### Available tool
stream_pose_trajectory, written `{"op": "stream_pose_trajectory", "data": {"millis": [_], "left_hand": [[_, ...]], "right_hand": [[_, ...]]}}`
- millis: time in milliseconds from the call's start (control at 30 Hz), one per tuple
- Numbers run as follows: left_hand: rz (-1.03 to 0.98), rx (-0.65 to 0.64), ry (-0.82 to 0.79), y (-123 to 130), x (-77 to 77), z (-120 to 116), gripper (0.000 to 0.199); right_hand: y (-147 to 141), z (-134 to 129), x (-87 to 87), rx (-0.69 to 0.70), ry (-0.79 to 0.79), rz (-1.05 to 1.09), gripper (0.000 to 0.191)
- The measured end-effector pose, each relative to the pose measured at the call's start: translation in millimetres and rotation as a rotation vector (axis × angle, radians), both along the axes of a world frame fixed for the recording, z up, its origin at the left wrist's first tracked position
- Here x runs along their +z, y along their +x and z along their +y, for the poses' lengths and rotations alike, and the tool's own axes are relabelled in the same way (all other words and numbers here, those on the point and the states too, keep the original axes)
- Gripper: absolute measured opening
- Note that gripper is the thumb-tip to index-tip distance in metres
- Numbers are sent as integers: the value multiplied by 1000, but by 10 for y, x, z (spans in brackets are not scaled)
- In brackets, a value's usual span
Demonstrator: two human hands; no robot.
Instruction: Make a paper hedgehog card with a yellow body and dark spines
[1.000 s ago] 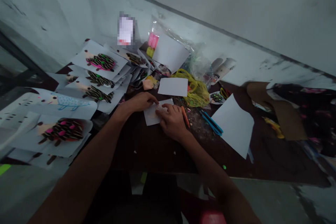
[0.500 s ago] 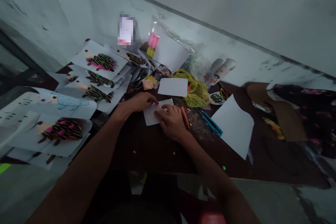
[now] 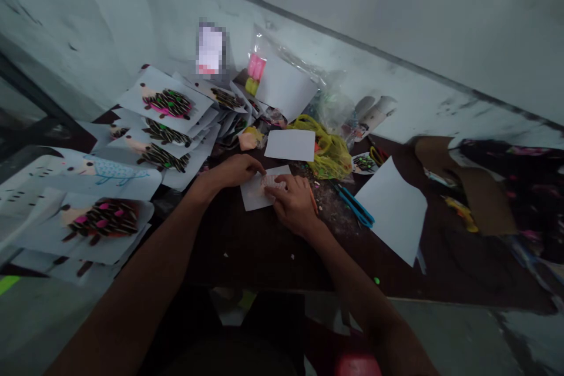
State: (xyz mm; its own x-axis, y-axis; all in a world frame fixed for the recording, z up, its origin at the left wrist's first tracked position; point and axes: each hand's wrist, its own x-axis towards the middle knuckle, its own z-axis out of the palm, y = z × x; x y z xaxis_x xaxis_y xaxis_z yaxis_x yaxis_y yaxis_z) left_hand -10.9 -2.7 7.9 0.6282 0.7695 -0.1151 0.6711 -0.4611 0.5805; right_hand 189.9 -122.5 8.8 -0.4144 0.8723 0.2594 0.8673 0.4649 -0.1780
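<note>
A small white sheet of paper (image 3: 252, 202) lies on the dark table in front of me. On it is a flat, pale pinkish piece with a fine pattern (image 3: 269, 180), partly hidden by fingers. My left hand (image 3: 240, 170) rests at the sheet's upper left, its fingertips on the paper by the piece and its fingers loosely stretched. My right hand (image 3: 294, 202) lies over the sheet's right side, fingers spread, index finger touching the piece. Just right of that hand is an orange stick-like tool (image 3: 314, 201), partly covered. Blue-handled scissors (image 3: 356, 204) lie farther right.
Paper sheets with hedgehog figures (image 3: 166, 104) are stacked at the left. Behind my hands are a blank white card (image 3: 289, 145) and a yellow plastic bag (image 3: 328, 155). A large white sheet (image 3: 392, 211) lies at the right, brown cardboard (image 3: 482, 202) beyond it.
My right hand has shifted slightly right with its fingers more spread, showing more of the pinkish piece and covering more of the orange tool. My left hand has hardly moved.
</note>
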Motion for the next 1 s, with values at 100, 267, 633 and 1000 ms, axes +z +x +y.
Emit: {"op": "stream_pose_trajectory", "data": {"millis": [100, 267, 633, 1000], "left_hand": [[-1, -1, -4, 5, 6, -12, 44], [5, 21, -20, 15, 9, -25, 44], [10, -5, 4, 14, 22, -17, 43], [23, 14, -3, 30, 8, -14, 44]], "right_hand": [[-16, -13, -8, 10, 0, -34, 33], [-22, -7, -23, -6, -6, -54, 34], [-75, 7, -23, -26, -30, -61, 38], [-52, 55, -11, -33, -38, -28, 37]]}}
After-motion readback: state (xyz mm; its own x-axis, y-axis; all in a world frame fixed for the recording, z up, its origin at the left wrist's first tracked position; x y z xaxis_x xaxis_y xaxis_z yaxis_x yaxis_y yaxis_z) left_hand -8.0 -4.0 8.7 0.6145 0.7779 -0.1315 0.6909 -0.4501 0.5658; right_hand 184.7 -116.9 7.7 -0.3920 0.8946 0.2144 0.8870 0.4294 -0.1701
